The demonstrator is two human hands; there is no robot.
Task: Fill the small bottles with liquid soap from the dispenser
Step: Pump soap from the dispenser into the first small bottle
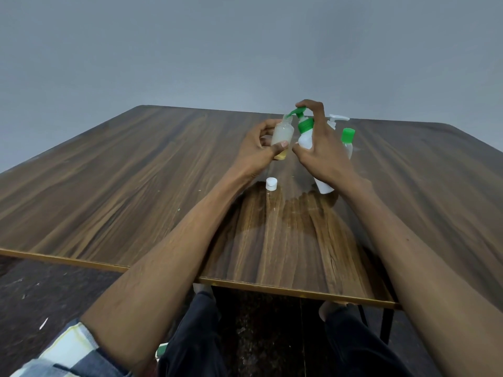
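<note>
We find the left hand (257,148) curled around a small open bottle (283,134), thumb across its front, holding it raised above the wooden table (136,172). A shallow layer of yellowish liquid sits at the bottle's base; the rest appears unfilled.

The right hand (319,148) wraps the white dispenser (306,137), which is tilted toward the bottle, with 1 finger pressing on top of the green pump head (299,111). The green spout reaches to the bottle's mouth; we cannot tell whether its tip is fully inside the neck.

In our judgement the step in hand is pumping soap into this bottle, and it is at an early stage. To do it well, we recommend:
1. Keep the spout tip directly over the open neck before each press.
2. Press slowly and fully, since a sharp stroke may squirt soap past the narrow opening.
3. Hold the bottle upright and steady against the dispenser.
4. Stop short of the neck, leaving room for the cap.

The white cap (271,184) lies on the table below both hands. A green-capped bottle (347,142) and a white pump bottle (336,121) stand just behind the right hand.
</note>
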